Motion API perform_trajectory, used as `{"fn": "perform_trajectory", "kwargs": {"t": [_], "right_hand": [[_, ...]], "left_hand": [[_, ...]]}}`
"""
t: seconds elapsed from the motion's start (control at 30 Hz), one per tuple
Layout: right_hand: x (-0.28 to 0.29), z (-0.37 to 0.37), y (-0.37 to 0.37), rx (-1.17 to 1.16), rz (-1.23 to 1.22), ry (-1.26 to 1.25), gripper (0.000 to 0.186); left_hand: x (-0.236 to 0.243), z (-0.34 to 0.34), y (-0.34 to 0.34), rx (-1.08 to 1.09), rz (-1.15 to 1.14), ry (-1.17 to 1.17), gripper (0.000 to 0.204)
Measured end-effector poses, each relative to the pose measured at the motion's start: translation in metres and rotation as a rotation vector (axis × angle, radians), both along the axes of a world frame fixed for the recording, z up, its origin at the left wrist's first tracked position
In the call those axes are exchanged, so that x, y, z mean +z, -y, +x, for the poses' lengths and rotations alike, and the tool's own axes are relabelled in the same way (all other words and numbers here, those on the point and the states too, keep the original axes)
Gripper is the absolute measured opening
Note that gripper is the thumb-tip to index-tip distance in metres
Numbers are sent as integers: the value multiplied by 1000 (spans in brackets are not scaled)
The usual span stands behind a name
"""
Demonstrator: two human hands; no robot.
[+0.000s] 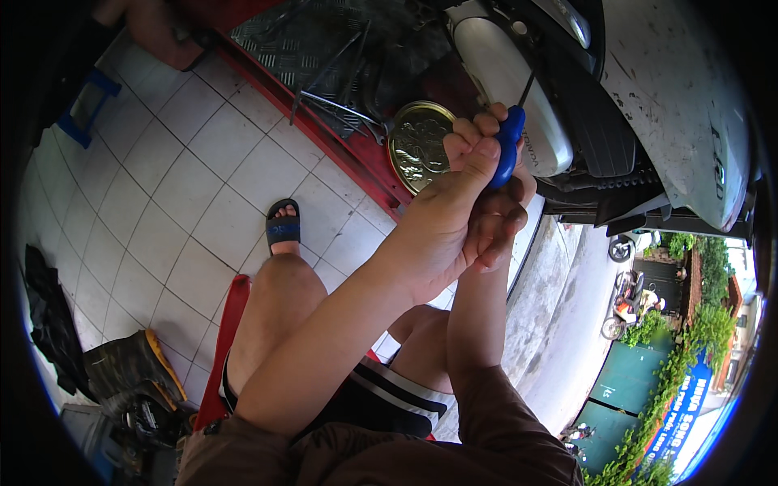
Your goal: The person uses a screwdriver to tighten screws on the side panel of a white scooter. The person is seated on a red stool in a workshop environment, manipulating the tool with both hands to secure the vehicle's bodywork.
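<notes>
A screwdriver with a blue handle and a thin dark shaft is held up in front of a motorbike's silver side cover. My left hand is closed on the handle, its thumb pressed along the side. Partly behind it, my right hand is closed at the same handle; the overlapping fingers hide part of the grip. Dark smudges show on some curled fingers. The shaft points up and away, next to the cover; whether its tip touches anything cannot be made out.
A round golden tin tray lies beside the motorbike on a red-edged platform, with long metal tools next to it. White tiles cover the floor. A blue stool and another person's arm are at the far left. A street lies to the right.
</notes>
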State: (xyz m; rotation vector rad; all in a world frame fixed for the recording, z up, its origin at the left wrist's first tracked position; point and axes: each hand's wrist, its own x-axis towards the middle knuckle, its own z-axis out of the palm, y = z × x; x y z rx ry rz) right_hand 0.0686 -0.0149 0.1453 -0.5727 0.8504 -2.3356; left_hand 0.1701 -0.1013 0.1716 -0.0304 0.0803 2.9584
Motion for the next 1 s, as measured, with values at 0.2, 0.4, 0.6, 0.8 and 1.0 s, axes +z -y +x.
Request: {"fn": "perform_trajectory", "kwargs": {"t": [0.2,0.4,0.6,0.8,1.0], "right_hand": [[16,-11,-23,-245,501,43,38],[23,-2,-11,-264,587,-103,25],[31,3,-6,-210,523,-47,24],[25,-2,-16,-155,440,-74,38],[28,-4,-27,-42,318,9,32]], "left_hand": [[-7,1,-4,452,-1249,80,33],[-7,5,-1,792,-1864,92,46],[2,0,6,822,-1572,52,35],[-7,2,18,58,-820,107,63],[-4,4,8,147,-823,97,50]]}}
